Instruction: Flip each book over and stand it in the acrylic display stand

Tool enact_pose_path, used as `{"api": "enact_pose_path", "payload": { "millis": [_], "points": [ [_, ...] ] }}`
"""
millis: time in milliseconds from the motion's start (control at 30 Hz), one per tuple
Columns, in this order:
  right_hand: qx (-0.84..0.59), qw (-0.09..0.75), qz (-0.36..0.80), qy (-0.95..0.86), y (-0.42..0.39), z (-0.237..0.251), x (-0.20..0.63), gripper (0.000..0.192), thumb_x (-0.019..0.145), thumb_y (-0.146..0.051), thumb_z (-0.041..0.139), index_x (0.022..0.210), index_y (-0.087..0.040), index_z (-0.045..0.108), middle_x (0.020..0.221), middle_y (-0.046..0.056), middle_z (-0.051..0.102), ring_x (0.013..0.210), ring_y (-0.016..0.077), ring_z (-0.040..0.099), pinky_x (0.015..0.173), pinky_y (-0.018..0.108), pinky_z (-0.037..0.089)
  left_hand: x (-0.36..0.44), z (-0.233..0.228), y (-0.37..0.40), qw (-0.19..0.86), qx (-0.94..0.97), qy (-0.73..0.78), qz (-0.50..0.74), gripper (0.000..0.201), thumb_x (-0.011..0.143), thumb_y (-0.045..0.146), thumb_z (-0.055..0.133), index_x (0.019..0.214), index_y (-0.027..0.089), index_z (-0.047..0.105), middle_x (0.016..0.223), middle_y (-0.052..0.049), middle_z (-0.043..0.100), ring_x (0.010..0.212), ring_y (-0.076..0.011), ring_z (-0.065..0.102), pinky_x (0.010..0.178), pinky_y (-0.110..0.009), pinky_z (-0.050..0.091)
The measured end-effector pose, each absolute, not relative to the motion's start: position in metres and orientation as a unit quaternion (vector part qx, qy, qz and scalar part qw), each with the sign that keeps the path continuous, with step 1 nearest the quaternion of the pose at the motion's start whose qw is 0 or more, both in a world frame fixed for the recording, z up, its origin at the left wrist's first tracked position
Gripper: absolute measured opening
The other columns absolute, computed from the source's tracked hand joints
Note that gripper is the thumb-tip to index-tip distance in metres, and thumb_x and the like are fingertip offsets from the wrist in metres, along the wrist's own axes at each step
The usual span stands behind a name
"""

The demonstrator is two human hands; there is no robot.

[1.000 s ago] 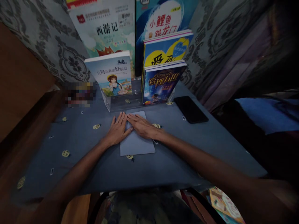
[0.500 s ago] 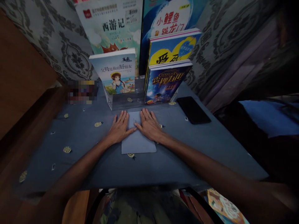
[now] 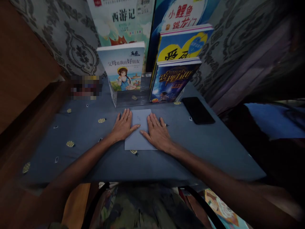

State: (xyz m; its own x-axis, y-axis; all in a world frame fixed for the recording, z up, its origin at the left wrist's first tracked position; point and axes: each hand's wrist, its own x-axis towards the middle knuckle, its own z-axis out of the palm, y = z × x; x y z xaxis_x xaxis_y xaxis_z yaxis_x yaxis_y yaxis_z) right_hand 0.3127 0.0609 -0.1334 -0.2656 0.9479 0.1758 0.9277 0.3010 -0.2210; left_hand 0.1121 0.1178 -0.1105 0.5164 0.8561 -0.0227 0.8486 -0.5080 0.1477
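Note:
A grey-blue rectangular sheet [image 3: 139,121] lies flat on the blue patterned tablecloth [image 3: 95,146], in the middle of the table. My left hand [image 3: 122,126] rests palm down on its left edge, fingers spread. Flat on the sheet's right side lies my right hand [image 3: 157,133], fingers apart too. Neither hand grips anything. A narrow strip of the sheet shows between the two hands.
Just beyond the sheet a clear acrylic stand [image 3: 130,98] holds upright picture books [image 3: 124,68], with a second stack [image 3: 173,79] to the right. A black phone [image 3: 198,110] lies at the right. Patterned curtains hang behind; a blurred object [image 3: 84,87] sits far left.
My right hand has slid from the sheet's middle, where it touched the left hand, out to the sheet's right side. The left hand stays put. The view has shifted slightly.

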Motion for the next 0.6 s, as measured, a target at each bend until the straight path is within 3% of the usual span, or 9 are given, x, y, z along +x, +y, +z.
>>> {"api": "enact_pose_path", "payload": {
  "millis": [300, 600],
  "points": [
    [-0.567, 0.121, 0.023, -0.815, 0.025, -0.131, 0.314, 0.089, 0.097, -0.069, 0.017, 0.157, -0.004, 0.028, 0.160, 0.025, 0.035, 0.152, 0.0349, 0.024, 0.122, 0.057, 0.020, 0.109, -0.114, 0.113, 0.064, 0.885, 0.461, 0.024, 0.086, 0.099, 0.068, 0.022, 0.160, 0.008, 0.013, 0.166, -0.023, 0.015, 0.156, -0.0345, 0.008, 0.123, -0.060, 0.014],
    [-0.562, 0.132, 0.022, -0.816, 0.025, -0.132, 0.314, 0.094, 0.095, -0.074, 0.017, 0.157, -0.004, 0.028, 0.159, 0.027, 0.034, 0.152, 0.0364, 0.025, 0.122, 0.059, 0.020, 0.100, -0.112, 0.060, 0.058, 0.927, 0.370, 0.004, 0.067, 0.105, 0.053, 0.019, 0.158, 0.012, 0.020, 0.166, -0.019, 0.018, 0.156, -0.0261, 0.009, 0.125, -0.052, 0.010]
  ]
}}
